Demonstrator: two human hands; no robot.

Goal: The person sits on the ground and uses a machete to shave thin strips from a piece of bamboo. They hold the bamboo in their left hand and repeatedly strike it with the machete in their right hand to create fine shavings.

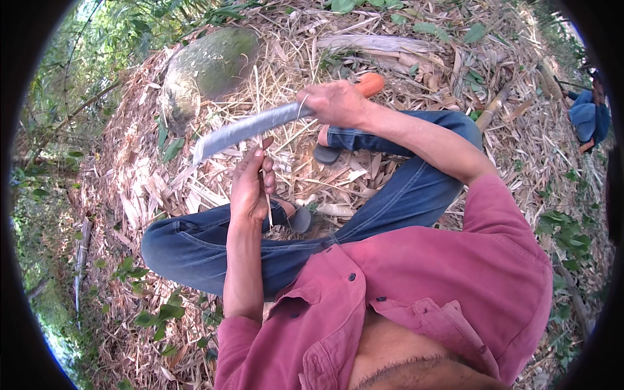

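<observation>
The left hand [250, 185] is raised in front of the knees, fingers curled about a thin pale bamboo sliver [267, 195] that it holds upright. The forearm rises straight from the lap. Just above it lies the long grey blade of a big knife [250, 129], slanting down to the left and meeting the sliver's top. The right hand [338, 104] is clenched round the knife's orange handle, arm bent over blue jeans [403, 195]. Dry leaf litter [143, 195] and a mossy boulder [208, 68] lie beyond.
</observation>
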